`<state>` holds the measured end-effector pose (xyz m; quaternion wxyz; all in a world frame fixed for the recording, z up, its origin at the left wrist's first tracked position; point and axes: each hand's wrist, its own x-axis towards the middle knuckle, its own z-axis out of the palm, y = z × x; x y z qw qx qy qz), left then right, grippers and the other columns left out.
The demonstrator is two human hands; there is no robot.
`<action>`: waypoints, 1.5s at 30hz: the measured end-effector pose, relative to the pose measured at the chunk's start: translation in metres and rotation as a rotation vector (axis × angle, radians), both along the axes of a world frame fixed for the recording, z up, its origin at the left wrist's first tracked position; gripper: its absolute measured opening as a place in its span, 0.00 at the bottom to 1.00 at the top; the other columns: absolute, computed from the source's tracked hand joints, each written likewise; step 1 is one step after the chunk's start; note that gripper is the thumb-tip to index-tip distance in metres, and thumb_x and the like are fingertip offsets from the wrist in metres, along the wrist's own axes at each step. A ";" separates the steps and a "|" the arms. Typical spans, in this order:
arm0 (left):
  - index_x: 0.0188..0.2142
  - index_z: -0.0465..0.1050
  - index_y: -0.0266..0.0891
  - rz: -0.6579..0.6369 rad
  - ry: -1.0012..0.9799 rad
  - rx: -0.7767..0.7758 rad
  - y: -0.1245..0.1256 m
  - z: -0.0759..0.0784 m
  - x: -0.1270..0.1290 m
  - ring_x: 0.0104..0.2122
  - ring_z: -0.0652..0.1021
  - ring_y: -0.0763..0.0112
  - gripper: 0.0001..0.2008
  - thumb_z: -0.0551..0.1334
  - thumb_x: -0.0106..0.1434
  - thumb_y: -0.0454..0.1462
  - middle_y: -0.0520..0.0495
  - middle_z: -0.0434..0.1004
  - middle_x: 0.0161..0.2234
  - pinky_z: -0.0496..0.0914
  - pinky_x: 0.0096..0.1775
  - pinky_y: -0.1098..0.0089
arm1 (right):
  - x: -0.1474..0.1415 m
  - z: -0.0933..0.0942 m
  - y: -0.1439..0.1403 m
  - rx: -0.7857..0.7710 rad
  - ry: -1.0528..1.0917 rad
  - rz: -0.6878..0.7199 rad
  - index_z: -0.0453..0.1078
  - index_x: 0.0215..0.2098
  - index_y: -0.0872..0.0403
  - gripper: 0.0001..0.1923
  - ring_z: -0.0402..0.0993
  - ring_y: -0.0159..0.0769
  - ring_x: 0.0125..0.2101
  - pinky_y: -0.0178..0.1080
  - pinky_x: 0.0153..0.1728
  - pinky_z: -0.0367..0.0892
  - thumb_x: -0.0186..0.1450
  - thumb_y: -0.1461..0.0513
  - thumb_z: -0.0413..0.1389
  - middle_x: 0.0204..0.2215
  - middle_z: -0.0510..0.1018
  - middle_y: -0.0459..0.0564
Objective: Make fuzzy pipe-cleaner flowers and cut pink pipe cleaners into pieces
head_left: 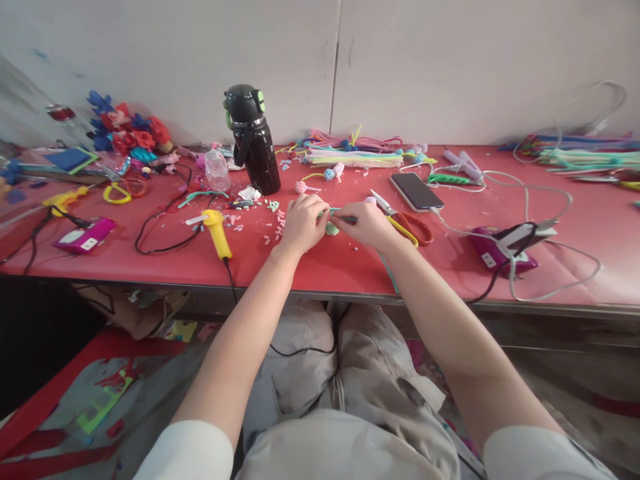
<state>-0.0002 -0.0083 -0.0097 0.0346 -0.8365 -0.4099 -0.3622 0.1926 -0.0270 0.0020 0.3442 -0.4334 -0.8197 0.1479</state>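
A black bottle [253, 137] with green fittings stands upright near the back of the red table [320, 267]. A yellow glue gun [216, 231] lies to its left front, its black cord trailing off the table edge. A dark phone [416, 191] lies flat on the right — a white cable runs from it toward a magenta box [497, 252]. Scissors [404, 223] with yellow and orange handles rest beside the phone. Red and blue craft flowers [127, 133] are heaped at the far left, and bundled pipe cleaners [353, 157] lie along the wall.

Small green piece [332, 229] mostly hidden between the hands, its shape too small to tell.
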 end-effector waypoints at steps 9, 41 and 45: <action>0.37 0.78 0.41 -0.106 0.064 -0.075 -0.005 0.005 -0.001 0.47 0.76 0.53 0.08 0.60 0.66 0.30 0.45 0.83 0.41 0.66 0.46 0.54 | 0.010 0.000 0.006 0.110 0.142 -0.058 0.79 0.33 0.55 0.15 0.71 0.37 0.30 0.40 0.35 0.63 0.66 0.51 0.62 0.31 0.81 0.52; 0.33 0.76 0.41 0.043 0.027 0.038 -0.005 0.002 0.003 0.46 0.75 0.51 0.09 0.59 0.68 0.32 0.42 0.81 0.38 0.67 0.45 0.52 | -0.001 0.000 0.002 0.090 -0.042 -0.009 0.72 0.25 0.53 0.16 0.60 0.32 0.23 0.39 0.29 0.54 0.69 0.56 0.55 0.20 0.70 0.45; 0.32 0.76 0.42 -0.012 0.055 0.015 -0.006 0.004 0.002 0.45 0.75 0.53 0.09 0.59 0.68 0.33 0.43 0.81 0.38 0.66 0.45 0.53 | 0.003 0.005 0.003 0.158 0.107 -0.086 0.78 0.32 0.54 0.12 0.70 0.38 0.29 0.40 0.35 0.62 0.67 0.55 0.60 0.29 0.80 0.51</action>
